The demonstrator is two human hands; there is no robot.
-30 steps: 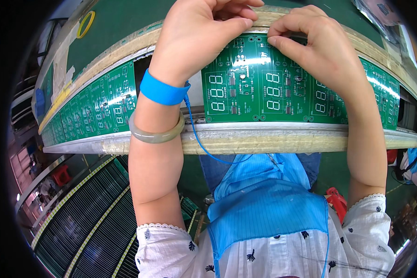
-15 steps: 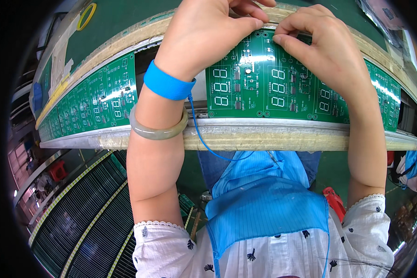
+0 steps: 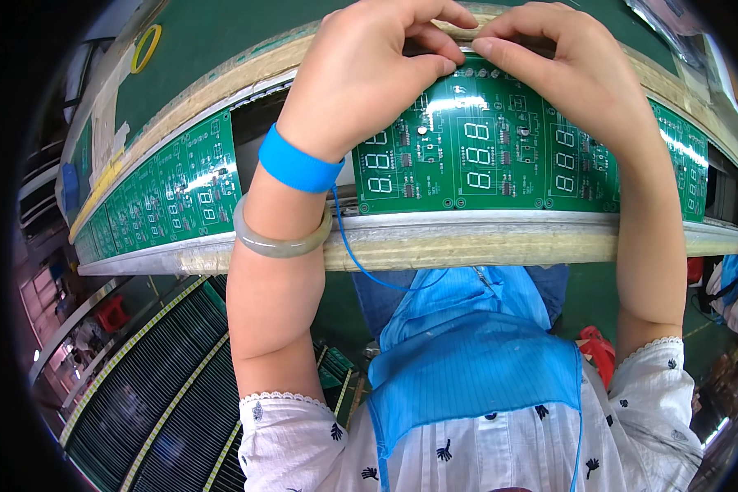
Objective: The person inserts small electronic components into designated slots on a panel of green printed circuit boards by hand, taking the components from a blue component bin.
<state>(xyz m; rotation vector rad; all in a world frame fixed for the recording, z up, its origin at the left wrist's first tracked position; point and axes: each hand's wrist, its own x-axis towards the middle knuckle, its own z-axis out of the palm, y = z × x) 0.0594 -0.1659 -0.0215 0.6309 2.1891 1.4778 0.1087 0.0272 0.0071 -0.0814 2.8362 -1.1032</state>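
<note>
A green circuit board (image 3: 488, 197) with white digit outlines and small parts lies in the metal rail in front of me. At its far edge, my left hand (image 3: 385, 70) has its thumb close to a curled finger, with the index finger reaching forward. My right hand (image 3: 570, 78) pinches thumb and forefinger together beside it, over the same edge. Anything between the fingertips is too small to make out. A row of small components (image 3: 480, 72) sits along the board's far edge. My left wrist wears a blue strap (image 3: 299, 158) with a cord and a bangle (image 3: 283, 238).
More green boards (image 3: 172, 193) lie in the rail at left, and another (image 3: 681, 164) at right. The rail's near edge (image 3: 467, 238) is taped. A yellow ring (image 3: 146, 49) lies on the green surface behind. Black slotted racks (image 3: 156, 394) stand at lower left.
The boards in front of me have shifted slightly left in view. My left thumb has come down toward the board's far edge, and my right fingertips have moved left and farther away.
</note>
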